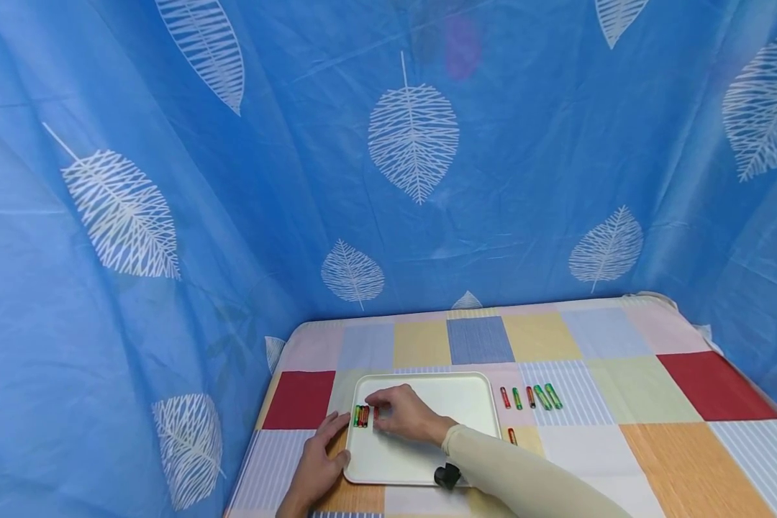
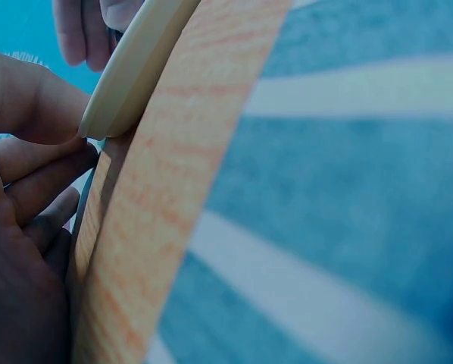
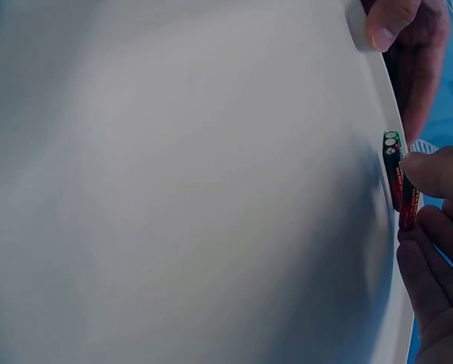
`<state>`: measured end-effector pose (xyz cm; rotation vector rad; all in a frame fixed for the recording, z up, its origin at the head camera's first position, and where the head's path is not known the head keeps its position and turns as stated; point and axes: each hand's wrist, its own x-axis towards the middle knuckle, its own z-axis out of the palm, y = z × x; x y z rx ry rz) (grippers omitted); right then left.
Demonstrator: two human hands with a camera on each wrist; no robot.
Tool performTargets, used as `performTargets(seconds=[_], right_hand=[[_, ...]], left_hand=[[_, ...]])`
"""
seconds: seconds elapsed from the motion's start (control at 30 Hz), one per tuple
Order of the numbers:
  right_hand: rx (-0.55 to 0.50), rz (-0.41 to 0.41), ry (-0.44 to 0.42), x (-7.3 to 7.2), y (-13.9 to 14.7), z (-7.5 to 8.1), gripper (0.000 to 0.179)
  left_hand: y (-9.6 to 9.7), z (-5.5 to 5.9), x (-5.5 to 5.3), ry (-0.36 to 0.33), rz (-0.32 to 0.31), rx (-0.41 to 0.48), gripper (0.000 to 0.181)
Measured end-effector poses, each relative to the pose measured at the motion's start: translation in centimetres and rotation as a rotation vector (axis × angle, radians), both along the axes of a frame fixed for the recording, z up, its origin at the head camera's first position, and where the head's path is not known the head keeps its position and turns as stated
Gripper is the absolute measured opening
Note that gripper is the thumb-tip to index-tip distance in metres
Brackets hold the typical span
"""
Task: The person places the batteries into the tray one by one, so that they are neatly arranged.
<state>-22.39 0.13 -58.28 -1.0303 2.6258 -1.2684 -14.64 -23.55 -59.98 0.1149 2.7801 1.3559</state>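
Over the left part of the white tray, the right hand pinches a red battery between thumb and fingers, just beside a small group of upright-aligned batteries lying inside the tray's left rim. The left hand sits outside that rim, fingers spread, thumb touching the tray's edge. Right of the tray lie a row of five red and green batteries and, nearer the sleeve, a single battery.

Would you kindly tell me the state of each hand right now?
Left hand: open, touching the edge of the tray.
Right hand: closed, pinching a red battery over the tray.
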Motion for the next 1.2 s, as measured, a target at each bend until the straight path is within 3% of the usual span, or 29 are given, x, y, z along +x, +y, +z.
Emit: performTargets(seconds=[0.47,0.8,1.2], right_hand=[[0.05,-0.039,-0.024,0.0,-1.2,0.2,0.044],[0.085,-0.049,0.005,0.2,-1.8,0.3,0.046],[0.143,-0.046,0.028,0.3,-2.3,0.3,0.048]], left_hand=[[-0.1,0.0,0.1,0.008,-0.005,-0.014,0.067],[-0.1,-0.1,-0.1,-0.028,0.007,-0.005,0.067],[-0.3,-0.3,0.0,0.01,-0.012,-0.006,0.065]])
